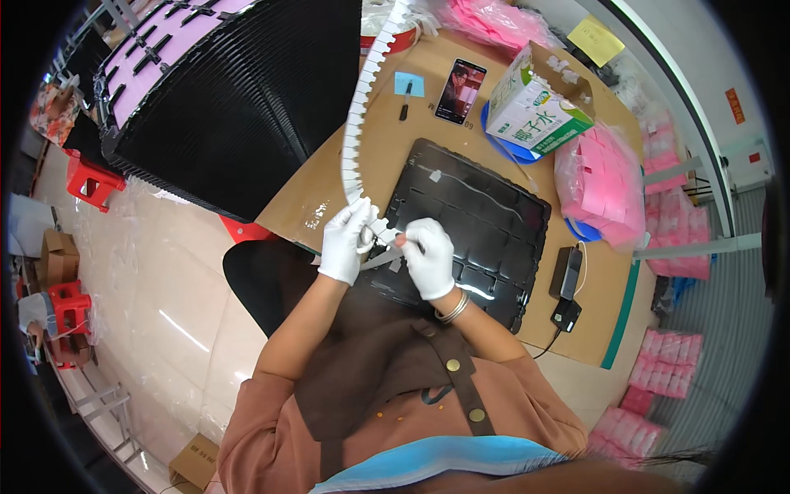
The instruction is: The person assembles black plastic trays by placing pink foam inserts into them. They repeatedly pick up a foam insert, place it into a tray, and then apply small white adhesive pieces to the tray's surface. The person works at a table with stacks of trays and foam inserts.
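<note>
A long white notched strip (354,140) curves down from the far edge of the table to my hands. My left hand (342,247), in a white glove, is closed around its near end. Close on the right, my right hand (431,258), also gloved and with a bare fingertip showing, is closed in a pinch beside the strip's end. What sits between those fingers is too small to make out. Both hands are over the near left part of a black moulded plastic tray (494,216), where a thin pale band and small white tabs lie.
A phone (461,90), a knife (406,102) on a blue note and a white-green carton (539,103) of scraps stand farther back. Pink bagged packs (599,188) and a black adapter (566,273) lie right. Stacked black trays (222,107) rise at left.
</note>
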The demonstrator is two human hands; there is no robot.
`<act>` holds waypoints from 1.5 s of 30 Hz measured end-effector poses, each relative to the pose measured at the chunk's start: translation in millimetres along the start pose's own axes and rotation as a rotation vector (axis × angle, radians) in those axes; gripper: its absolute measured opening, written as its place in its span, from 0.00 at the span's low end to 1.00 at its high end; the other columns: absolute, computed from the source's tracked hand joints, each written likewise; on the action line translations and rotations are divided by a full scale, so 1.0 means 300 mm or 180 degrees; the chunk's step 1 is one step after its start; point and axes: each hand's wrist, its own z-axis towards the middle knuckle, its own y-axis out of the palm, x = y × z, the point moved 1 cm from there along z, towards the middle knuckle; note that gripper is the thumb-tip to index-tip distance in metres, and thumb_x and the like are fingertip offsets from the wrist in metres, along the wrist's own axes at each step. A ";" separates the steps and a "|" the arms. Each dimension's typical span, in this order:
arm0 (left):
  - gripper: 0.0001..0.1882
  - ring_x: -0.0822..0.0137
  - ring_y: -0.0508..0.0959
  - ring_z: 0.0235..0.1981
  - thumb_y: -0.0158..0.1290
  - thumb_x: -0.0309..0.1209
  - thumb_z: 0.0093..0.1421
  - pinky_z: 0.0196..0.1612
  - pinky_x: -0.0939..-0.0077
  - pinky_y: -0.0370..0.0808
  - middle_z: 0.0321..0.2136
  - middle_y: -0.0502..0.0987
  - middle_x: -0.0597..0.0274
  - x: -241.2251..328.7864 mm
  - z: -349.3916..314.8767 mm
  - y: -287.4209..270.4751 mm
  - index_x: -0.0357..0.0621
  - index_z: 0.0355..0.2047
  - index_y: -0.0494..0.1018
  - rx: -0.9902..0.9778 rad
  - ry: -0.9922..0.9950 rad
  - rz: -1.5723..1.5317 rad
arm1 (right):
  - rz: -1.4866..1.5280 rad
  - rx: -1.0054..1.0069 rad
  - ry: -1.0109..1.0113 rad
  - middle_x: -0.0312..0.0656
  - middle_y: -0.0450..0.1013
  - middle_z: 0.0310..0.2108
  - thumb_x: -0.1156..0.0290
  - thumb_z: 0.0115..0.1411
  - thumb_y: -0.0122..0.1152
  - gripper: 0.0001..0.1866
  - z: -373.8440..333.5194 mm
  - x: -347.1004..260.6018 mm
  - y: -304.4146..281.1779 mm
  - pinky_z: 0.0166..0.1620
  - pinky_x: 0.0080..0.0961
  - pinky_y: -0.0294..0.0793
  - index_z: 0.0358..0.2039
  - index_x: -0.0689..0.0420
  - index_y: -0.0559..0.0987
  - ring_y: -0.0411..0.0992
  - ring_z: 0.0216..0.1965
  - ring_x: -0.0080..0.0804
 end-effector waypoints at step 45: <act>0.08 0.82 0.67 0.19 0.53 0.32 0.64 0.18 0.88 0.59 0.26 0.73 0.68 -0.118 -0.041 0.093 0.39 0.38 0.73 -0.0331 -0.0051 0.0356 | 0.0830 -0.0191 0.2880 0.36 0.75 0.28 0.79 0.57 0.58 0.01 -0.280 0.136 -0.572 0.43 0.21 0.73 0.30 0.61 0.74 0.76 0.34 0.24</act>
